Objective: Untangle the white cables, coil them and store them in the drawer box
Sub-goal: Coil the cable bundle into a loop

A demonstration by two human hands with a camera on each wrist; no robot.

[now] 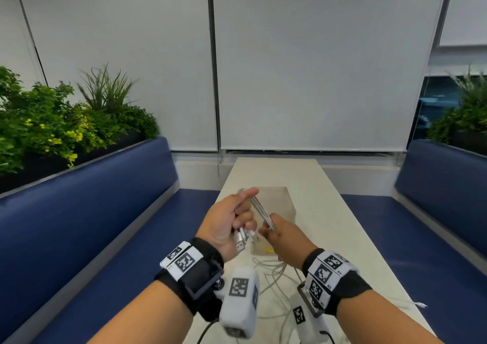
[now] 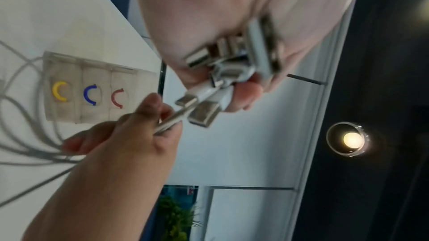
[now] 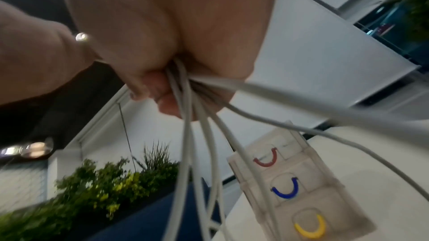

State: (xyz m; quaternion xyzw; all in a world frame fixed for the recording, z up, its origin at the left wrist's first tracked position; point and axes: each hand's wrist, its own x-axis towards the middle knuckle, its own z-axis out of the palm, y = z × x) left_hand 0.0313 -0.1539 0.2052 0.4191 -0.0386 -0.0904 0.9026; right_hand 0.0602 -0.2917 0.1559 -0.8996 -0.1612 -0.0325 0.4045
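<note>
My left hand [image 1: 243, 213] is raised over the table and grips a bunch of white cable ends with silver USB plugs [image 2: 228, 65], which stick out below its palm. A taut bundle of white cables [image 1: 260, 209] runs from its thumb to my right hand [image 1: 271, 230], which grips the strands in its fist [image 3: 162, 79]. From there several strands [image 3: 188, 144] hang to a loose tangle on the table [image 1: 274, 277]. The translucent drawer box [image 1: 278, 198] lies behind the hands, its drawers bearing yellow, blue and red handles [image 2: 89, 94].
The narrow white table [image 1: 321, 211] runs away from me between two blue benches [image 1: 118, 238]. Planters with green plants [image 1: 52, 122] stand behind both benches. One cable end [image 1: 421, 304] reaches the table's right edge.
</note>
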